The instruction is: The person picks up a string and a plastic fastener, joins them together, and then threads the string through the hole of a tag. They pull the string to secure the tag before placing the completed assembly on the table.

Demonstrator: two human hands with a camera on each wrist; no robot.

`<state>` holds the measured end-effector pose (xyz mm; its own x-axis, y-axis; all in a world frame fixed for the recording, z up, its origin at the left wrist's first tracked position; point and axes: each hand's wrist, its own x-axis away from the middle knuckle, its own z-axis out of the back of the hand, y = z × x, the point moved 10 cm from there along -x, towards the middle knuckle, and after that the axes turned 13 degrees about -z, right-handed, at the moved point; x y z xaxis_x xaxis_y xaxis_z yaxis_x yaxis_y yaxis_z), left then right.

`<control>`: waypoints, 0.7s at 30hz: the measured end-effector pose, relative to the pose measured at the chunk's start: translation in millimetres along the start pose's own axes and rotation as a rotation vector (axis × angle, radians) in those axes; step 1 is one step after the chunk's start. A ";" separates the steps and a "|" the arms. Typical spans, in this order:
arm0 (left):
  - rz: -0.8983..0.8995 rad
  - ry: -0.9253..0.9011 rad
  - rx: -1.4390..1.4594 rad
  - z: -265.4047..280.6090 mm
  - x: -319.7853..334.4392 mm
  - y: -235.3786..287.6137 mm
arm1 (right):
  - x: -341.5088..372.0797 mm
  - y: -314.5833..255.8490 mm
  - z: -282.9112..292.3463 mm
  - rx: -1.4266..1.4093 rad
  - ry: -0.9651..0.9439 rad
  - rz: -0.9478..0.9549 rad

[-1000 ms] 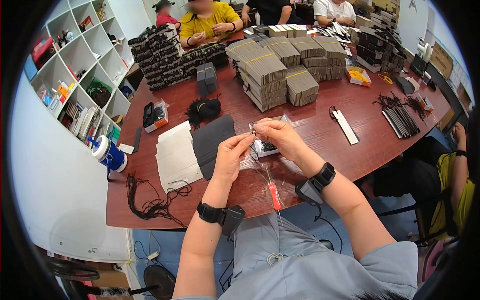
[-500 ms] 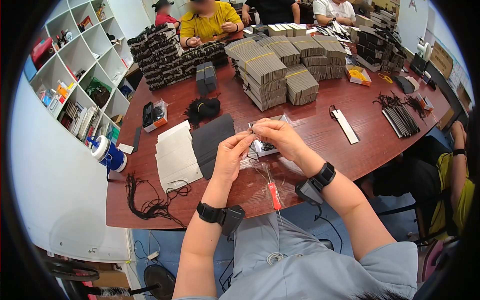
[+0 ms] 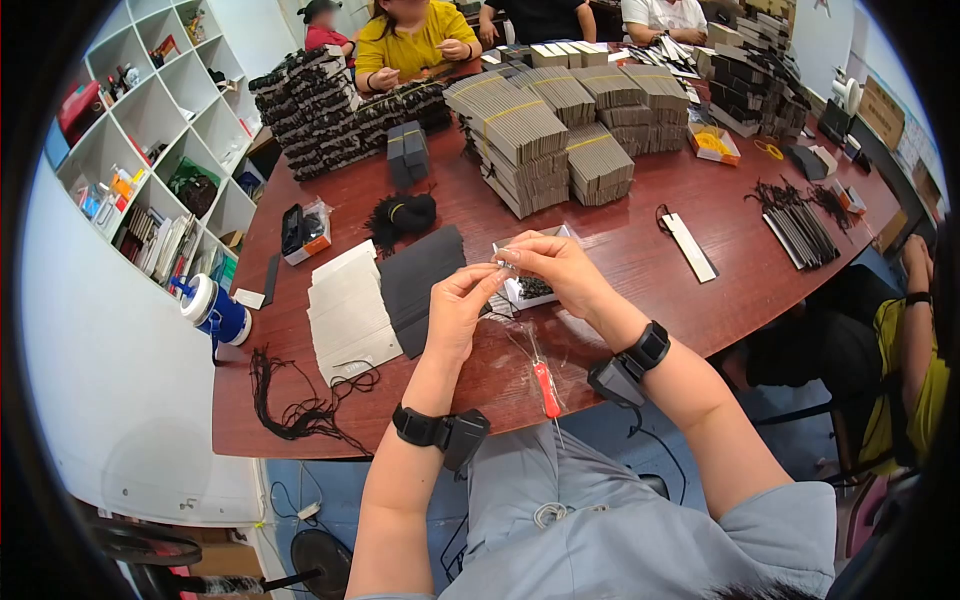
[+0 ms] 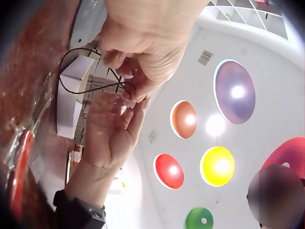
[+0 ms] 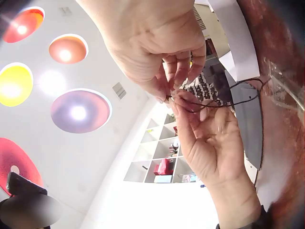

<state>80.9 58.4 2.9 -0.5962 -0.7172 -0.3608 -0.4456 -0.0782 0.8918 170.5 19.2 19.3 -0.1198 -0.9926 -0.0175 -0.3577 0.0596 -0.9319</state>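
My left hand (image 3: pixel 458 308) and right hand (image 3: pixel 562 272) meet fingertip to fingertip above the table, just in front of a white box (image 4: pixel 69 114) of small black pieces. Both hands pinch a thin black cord (image 4: pixel 76 92), whose loop hangs below the fingers. In the right wrist view the cord (image 5: pixel 245 101) runs out from the touching thumbs and index fingers. The pinched part is mostly hidden by the fingertips, and I cannot tell whether a small piece is held with it. A red-handled tool (image 3: pixel 546 390) with a thin shaft lies below the hands by clear plastic.
Grey-white cards (image 3: pixel 350 310) and dark cards (image 3: pixel 425 285) lie left of the hands, with loose black cords (image 3: pixel 290 400) nearer the edge. Banded card stacks (image 3: pixel 515 130) stand ahead. A white strip with a cord (image 3: pixel 690 248) lies right. A blue-white jug (image 3: pixel 222 315) stands far left.
The hands stay together in nearly the same place, with small fingertip shifts on the cord. The hanging cord loop has swung a little. The head view has shifted slightly.
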 end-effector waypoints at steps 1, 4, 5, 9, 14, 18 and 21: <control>-0.128 -0.013 -0.072 1.2 -3.2 9.3 | 0.0 0.5 1.1 -0.001 0.002 0.000; -0.198 -0.032 -0.120 0.3 -3.5 14.8 | -2.6 6.7 4.1 0.058 0.022 -0.042; -0.140 -0.038 -0.097 -0.3 -2.7 9.5 | -3.2 8.3 4.1 0.051 0.023 -0.052; -0.015 -0.039 0.000 -4.7 -0.3 -0.6 | -7.4 14.5 8.2 0.050 0.065 -0.045; -0.152 0.002 -0.220 1.0 -1.8 10.5 | -7.0 15.0 9.9 0.048 0.116 -0.016; -0.238 -0.004 -0.276 1.9 -3.3 13.2 | -6.0 16.8 15.8 0.072 0.178 -0.046; -0.234 -0.010 -0.308 4.5 -2.7 12.3 | -7.0 17.5 16.4 0.073 0.177 -0.037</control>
<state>74.0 62.5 13.6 -0.5094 -0.6483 -0.5658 -0.3497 -0.4449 0.8245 180.3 25.5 -2.7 -0.2714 -0.9595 0.0752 -0.2978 0.0094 -0.9546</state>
